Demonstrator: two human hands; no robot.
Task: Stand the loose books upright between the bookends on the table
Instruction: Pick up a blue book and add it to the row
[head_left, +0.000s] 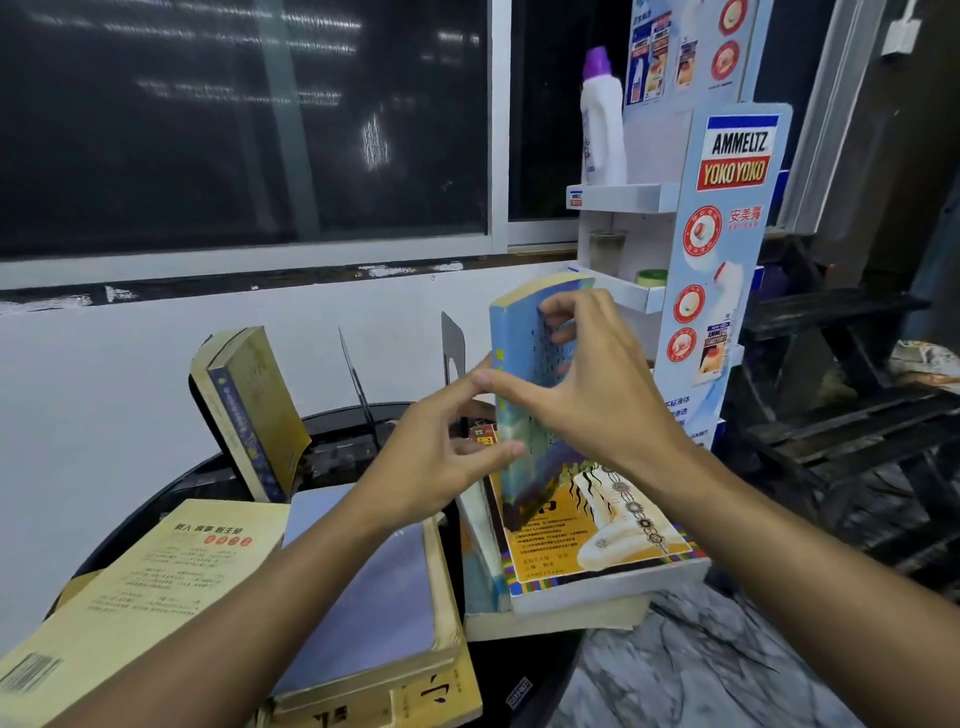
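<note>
**Blue book lifted upright, bookends waiting behind**

While both hands close on the blue book (524, 395), the head camera looks down over a round dark table (208, 478) crowded with paperbacks. The right hand (587, 384) wraps the book from the front, fingers curled over its cover and upper edge; the left hand (441, 452) pinches its lower spine edge between thumb and fingers. The book stands nearly upright, its foot resting on or just above the orange-covered book (597, 535), which lies flat on top of a stack at the table's right side.

Behind the hands stand two thin metal bookends (452, 348), one leaning (356, 379) slightly, with an open gap between them. Further left, a yellowed book with a dark spine (249, 410) already stands, tilted against a dark support. Three more books lie flat near the camera: a cream one with a barcode (135, 592), a lavender-covered one (374, 597), and another beneath them. A cardboard display stand (727, 234) with a white bottle (602, 119) rises at the right.

Judging by this, the step in hand is carrying one loose book toward the bookends. The next move calls for shifting it back and left into the gap, spine outward, and setting it down square so it does not topple the leaning bookend.
</note>
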